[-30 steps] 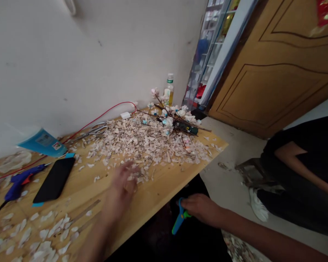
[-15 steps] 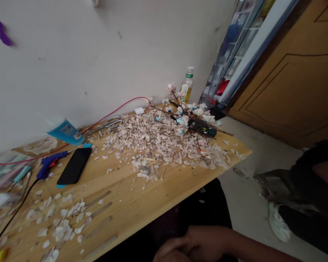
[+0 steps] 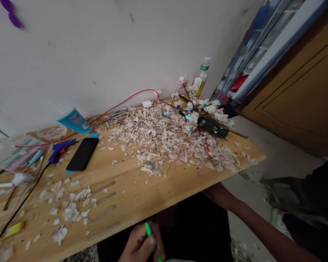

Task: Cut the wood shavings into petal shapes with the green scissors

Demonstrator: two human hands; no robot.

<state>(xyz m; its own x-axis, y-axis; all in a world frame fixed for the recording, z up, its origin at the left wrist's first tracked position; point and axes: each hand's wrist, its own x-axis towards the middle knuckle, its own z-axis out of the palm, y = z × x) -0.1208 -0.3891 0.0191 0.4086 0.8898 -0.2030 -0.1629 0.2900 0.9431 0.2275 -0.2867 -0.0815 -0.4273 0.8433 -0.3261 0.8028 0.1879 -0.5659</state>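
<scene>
My left hand (image 3: pixel 138 243), at the bottom just below the table's front edge, is closed around a slim bright green pen-like tool (image 3: pixel 148 229). What kind it is I cannot make out. Further right, my right hand (image 3: pixel 221 195) reaches to the underside of the table edge, its fingers hidden there. On the wooden table (image 3: pixel 142 196) above both hands lies a wide heap of pale dried petals (image 3: pixel 155 131). Branches with white blossoms (image 3: pixel 191 117) rest across the heap's right end, beside a dark green roll (image 3: pixel 214 127).
Toward the left are a black phone (image 3: pixel 82 154), a blue glue gun (image 3: pixel 60 148), a tilted blue cup (image 3: pixel 75 120), scissors (image 3: pixel 120 114) and a yellow cutter (image 3: pixel 9 233). A bottle (image 3: pixel 200 78) stands by the wall. Another person's dark-clothed legs (image 3: pixel 303 225) are at the right.
My hands, together at the bottom before, are now apart. The right one has moved up to the table edge; the green tool now shows in the left. The view has shifted left.
</scene>
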